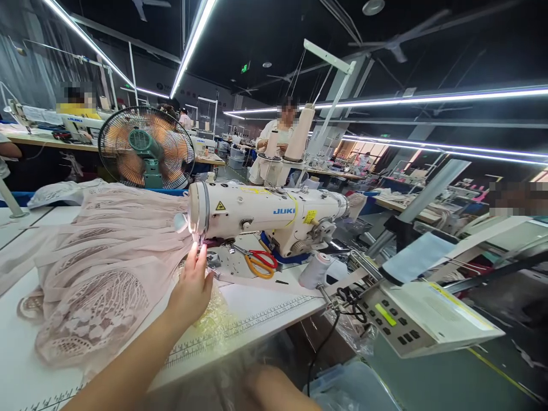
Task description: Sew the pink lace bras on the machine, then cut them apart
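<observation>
Fingers of the left hand (191,291) point upward, close together, tips at the needle end of the cream JUKI sewing machine (265,214). Lamp glare washes them out, so I cannot tell if they pinch anything. The wrist lies over a crinkled, glossy sheer piece (216,319) at the table's front.

Just left of the hand, a pale pink lace garment (98,274) lies heaped on the white table (265,308): soft pleats, openwork net panels, scalloped edge. A printed ruler runs along the table's front edge.

Behind the hand lie orange-and-red-handled scissors (259,262), with a white thread cone (315,269) further right. Tall cones (299,134) stand above the machine. A round wire-caged fan (145,147) stands behind the lace, and a grey control panel (411,319) hangs off the table's right end.

A blurred skin-toned shape at the bottom edge may be the right hand, its fingers unreadable.
</observation>
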The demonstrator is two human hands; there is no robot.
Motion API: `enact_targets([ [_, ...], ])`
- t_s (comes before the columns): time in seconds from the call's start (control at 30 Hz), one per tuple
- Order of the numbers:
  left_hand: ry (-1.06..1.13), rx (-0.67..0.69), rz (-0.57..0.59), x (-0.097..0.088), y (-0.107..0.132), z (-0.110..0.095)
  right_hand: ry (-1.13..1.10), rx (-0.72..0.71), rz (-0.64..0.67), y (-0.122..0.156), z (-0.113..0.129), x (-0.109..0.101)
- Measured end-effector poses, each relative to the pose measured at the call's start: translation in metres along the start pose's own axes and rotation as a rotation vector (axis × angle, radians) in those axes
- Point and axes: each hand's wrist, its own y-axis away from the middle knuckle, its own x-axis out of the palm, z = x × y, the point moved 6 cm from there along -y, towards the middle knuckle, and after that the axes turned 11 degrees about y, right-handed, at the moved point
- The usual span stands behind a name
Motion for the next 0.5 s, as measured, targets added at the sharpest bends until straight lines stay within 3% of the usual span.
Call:
enact_targets([
  [0.13, -0.005, 0.0, -0.004, -0.005, 0.004, 0.001, 0.018, 0.015, 0.032, 0.001, 0.001, -0.002],
  [0.3, -0.084, 0.022, 0.018, -0.025, 0.022, -0.001, 0.018, 0.033, 0.012, 0.006, 0.005, -0.013],
  [0.4, -0.069, 0.087, 0.112, -0.031, 0.06, 0.0, 0.013, 0.06, -0.036, 0.014, 0.007, -0.022],
  [0.5, 0.051, 0.077, 0.353, -0.015, 0.118, 0.005, 0.014, 0.089, -0.087, 0.019, 0.01, -0.031],
])
